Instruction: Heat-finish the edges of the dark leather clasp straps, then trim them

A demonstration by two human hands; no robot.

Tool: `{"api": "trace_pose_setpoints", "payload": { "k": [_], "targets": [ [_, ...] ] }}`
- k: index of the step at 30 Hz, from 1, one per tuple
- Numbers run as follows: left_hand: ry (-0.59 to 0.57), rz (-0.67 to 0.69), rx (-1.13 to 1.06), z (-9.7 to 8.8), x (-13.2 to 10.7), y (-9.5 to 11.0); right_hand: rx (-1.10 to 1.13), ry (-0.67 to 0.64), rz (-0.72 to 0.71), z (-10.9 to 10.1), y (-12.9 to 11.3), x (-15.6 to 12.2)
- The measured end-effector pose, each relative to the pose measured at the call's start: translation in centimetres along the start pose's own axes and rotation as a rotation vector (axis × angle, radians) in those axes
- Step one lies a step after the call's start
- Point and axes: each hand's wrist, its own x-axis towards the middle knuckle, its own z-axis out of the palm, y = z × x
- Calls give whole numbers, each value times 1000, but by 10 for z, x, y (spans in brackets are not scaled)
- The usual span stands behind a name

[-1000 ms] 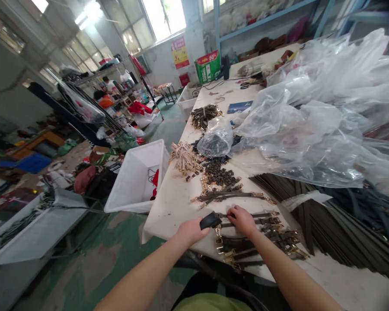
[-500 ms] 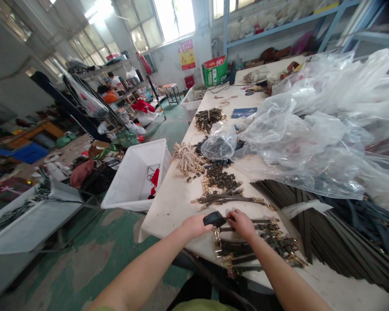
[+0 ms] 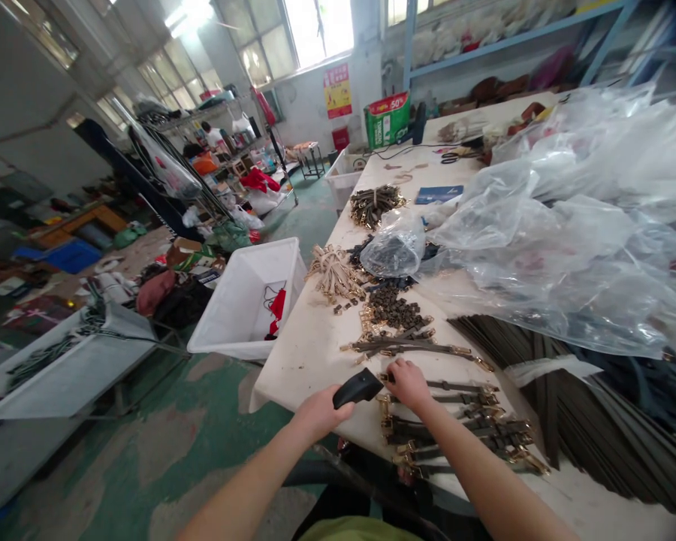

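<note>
My left hand (image 3: 319, 415) is closed on one end of a black curved piece (image 3: 358, 388), smooth and thick, with a small dot near its far tip. I cannot tell exactly what it is. Close to that tip, my right hand (image 3: 408, 383) pinches the end of a dark strap (image 3: 386, 378), partly hidden by the fingers. Under and beside my right forearm lie several grey-brown straps (image 3: 462, 432) with gold metal clasps, side by side along the table's near edge. Beyond the hands, a few similar straps (image 3: 411, 346) lie crosswise.
On the white table (image 3: 298, 361) are a heap of small dark loops (image 3: 397, 309), a beige strap bundle (image 3: 332, 270), a dark bundle (image 3: 376, 204) and clear plastic bags (image 3: 541, 248). Long dark strips (image 3: 591, 413) fan out at right. A white bin (image 3: 230, 304) stands left.
My left hand has drawn the black piece left and slightly down, away from the straps. My right hand has shifted slightly left. The whole view has swung a little left.
</note>
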Motion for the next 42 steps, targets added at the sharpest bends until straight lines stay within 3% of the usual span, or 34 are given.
{"api": "trace_pose_setpoints", "payload": {
  "k": [8,19,28,34,38,42],
  "targets": [
    [-4,-29,-54,1,-16,-17,343,-17,-28,15,20,0],
    [-22,-2,-41,2,-19,-26,-26,-67,-77,-4,-10,-4],
    [-19,8,46,6,-13,-25,-43,-17,-121,14,-27,-3],
    [-48,-6,100,7,-7,-22,4,107,-113,10,0,-12],
    [-47,0,150,7,5,-11,60,85,-34,18,24,-15],
    [-43,22,217,6,27,10,155,58,17,27,32,-10]
  ]
}}
